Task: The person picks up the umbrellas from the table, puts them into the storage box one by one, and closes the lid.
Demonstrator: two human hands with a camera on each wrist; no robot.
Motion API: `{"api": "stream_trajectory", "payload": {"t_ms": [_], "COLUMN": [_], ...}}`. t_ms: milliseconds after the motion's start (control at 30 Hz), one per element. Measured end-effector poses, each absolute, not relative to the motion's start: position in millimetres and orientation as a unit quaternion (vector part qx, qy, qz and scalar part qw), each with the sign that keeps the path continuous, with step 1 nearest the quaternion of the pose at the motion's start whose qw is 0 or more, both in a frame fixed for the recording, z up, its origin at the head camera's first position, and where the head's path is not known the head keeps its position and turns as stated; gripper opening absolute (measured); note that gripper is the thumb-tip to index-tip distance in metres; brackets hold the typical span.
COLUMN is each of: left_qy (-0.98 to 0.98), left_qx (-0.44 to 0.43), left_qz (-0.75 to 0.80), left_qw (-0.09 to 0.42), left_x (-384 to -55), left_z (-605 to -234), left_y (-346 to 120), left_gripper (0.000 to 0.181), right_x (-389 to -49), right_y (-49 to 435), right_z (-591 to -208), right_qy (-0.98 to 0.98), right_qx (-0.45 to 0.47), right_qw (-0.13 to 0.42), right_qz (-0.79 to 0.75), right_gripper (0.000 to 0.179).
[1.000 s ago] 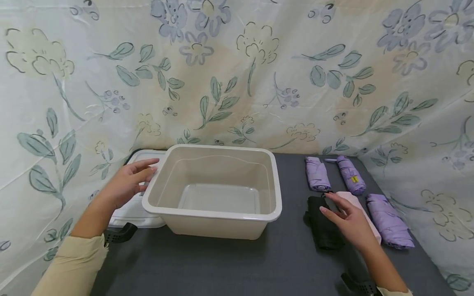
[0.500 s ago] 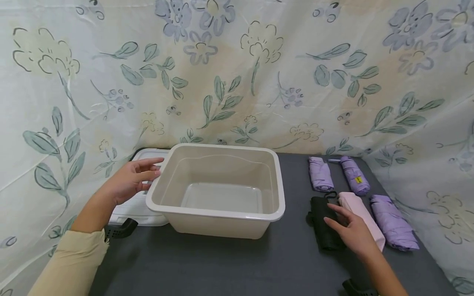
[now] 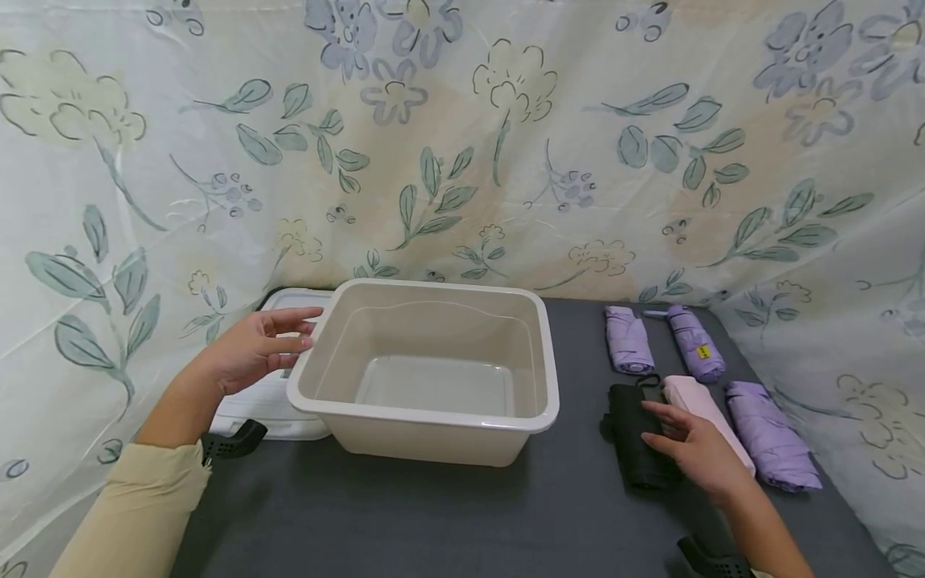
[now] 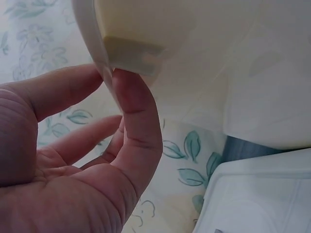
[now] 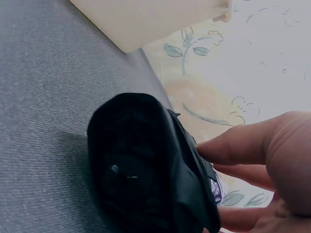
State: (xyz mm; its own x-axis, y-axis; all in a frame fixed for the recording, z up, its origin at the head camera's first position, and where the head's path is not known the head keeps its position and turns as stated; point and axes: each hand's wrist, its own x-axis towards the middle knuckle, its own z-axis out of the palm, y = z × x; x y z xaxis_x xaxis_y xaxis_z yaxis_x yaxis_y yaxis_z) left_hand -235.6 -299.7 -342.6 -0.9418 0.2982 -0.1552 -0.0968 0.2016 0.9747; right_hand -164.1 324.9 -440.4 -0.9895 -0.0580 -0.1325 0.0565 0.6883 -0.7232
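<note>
A deep beige plastic bin (image 3: 422, 441) stands in the middle of the table. My left hand (image 3: 260, 343) pinches its left rim; in the left wrist view the thumb and a bent finger (image 4: 141, 126) meet at the rim (image 4: 99, 48). On the right lies a black folded umbrella (image 3: 632, 449) with a strap loop at its far end. Over it my right hand (image 3: 701, 449) rests with loosely extended fingers, thumb and fingertips on its upper surface. In the right wrist view the umbrella's round near end (image 5: 131, 165) faces the camera, and the thumb (image 5: 233, 145) lies along its top.
A pale pink folded bundle (image 3: 708, 413) lies right of the black umbrella. Purple rolled bundles lie around: one (image 3: 629, 341) behind, one (image 3: 697, 345) with a yellow tag, one (image 3: 769, 433) at far right. A white lid (image 3: 270, 409) lies under the bin's left side. Floral cloth (image 3: 462, 160) hangs behind.
My right hand has moved nearer, from the black umbrella's strap end onto its body, uncovering the strap loop and more of the pink bundle. The left hand stays at the bin's rim.
</note>
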Motion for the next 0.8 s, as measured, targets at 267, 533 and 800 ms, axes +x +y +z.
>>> {"api": "stream_trajectory", "payload": {"t_ms": [267, 533, 800], "left_qy": [0.759, 0.763, 0.768], "left_qx": [0.071, 0.070, 0.064], "left_qz": [0.626, 0.620, 0.614], "left_qw": [0.162, 0.166, 0.170], "left_x": [-235.5, -237.3, -237.7], "left_z": [-340.2, -339.9, -337.8], "left_y": [-298.0, -297.9, -296.4], "left_gripper": [0.063, 0.065, 0.066], "right_x": [-165.1, -166.8, -170.7], "right_y": [326.7, 323.0, 322.5], "right_z": [-439.7, -438.6, -438.9], "right_qy": [0.918, 0.928, 0.933], "right_qx": [-0.005, -0.016, -0.021], "right_qw": [0.083, 0.070, 0.072], "right_qz": [-0.387, -0.364, -0.351], "right_gripper": [0.064, 0.065, 0.067]}}
